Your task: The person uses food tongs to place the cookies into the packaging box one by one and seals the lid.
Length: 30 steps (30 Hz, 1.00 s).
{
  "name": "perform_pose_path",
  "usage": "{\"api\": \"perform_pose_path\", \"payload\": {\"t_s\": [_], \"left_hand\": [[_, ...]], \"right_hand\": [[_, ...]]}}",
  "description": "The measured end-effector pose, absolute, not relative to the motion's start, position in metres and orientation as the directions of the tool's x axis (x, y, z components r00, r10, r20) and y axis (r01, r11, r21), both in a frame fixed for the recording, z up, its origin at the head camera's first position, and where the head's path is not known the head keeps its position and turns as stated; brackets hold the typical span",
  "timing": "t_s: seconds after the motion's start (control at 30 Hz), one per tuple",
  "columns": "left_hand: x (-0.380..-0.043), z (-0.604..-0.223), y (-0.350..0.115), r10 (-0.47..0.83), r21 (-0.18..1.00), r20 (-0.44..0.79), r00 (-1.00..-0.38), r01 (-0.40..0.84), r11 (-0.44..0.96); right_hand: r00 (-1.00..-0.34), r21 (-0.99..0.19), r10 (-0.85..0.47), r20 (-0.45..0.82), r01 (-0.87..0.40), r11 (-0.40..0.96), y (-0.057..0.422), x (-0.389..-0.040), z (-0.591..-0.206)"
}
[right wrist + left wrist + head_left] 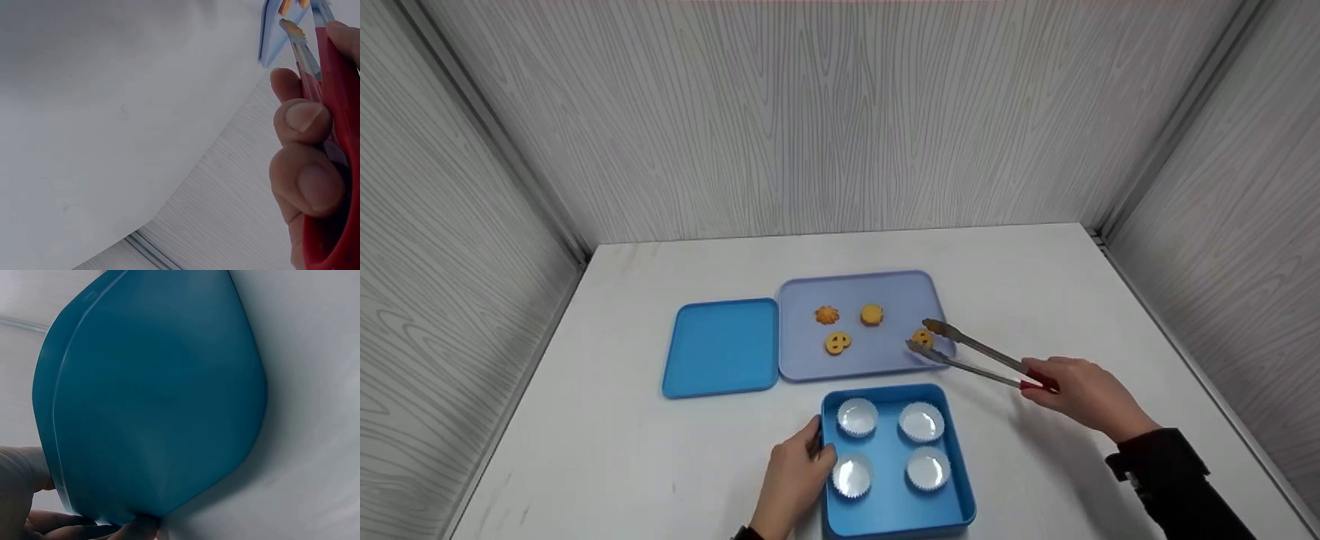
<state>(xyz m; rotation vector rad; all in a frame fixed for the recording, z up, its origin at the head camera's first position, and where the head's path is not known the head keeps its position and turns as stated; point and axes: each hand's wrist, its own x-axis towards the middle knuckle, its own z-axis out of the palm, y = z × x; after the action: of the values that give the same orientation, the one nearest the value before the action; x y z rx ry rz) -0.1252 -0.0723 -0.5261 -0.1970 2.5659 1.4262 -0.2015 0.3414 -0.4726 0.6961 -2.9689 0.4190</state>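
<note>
My right hand [1084, 397] holds red-handled metal tongs [986, 350], its fingers curled round the handles in the right wrist view. The spread tips stand on either side of a pretzel-shaped cookie [922, 339] at the right end of a lavender tray [810, 367]. My left hand [795, 469] grips the left side wall of a blue box [885, 517], thumb at the rim and fingers outside. Several white paper cups [921, 422] sit inside the box. Also on the tray are a flower-shaped cookie [826, 315], a round cookie [871, 314] and another pretzel-shaped cookie [837, 343].
A flat blue tray or lid [724, 349] lies against the lavender tray's left side. Everything stands on a white table [607, 420], with wood-grain panels [825, 120] rising behind it and along both sides.
</note>
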Motion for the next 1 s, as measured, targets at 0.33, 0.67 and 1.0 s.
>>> {"api": "perform_pose_path", "payload": {"t_s": [0.33,0.67,1.0], "left_hand": [[-0.1229,-0.5264,-0.0731,-0.017,0.829,-0.193,-0.981,-0.173,0.532],[-0.12,-0.5268,-0.075,-0.002,0.839,-0.147,-0.989,-0.126,0.529],[-0.1233,-0.5263,-0.0723,-0.028,0.829,-0.218,-0.976,-0.2,0.521]], "right_hand": [[-0.88,-0.218,-0.454,0.138,-0.474,0.853,0.3368,-0.2017,-0.4694],[-0.899,-0.228,-0.424,0.111,-0.438,0.87,0.3386,-0.1999,-0.4711],[-0.908,-0.22,-0.392,0.147,-0.416,0.882,0.3389,-0.1971,-0.4726]]}}
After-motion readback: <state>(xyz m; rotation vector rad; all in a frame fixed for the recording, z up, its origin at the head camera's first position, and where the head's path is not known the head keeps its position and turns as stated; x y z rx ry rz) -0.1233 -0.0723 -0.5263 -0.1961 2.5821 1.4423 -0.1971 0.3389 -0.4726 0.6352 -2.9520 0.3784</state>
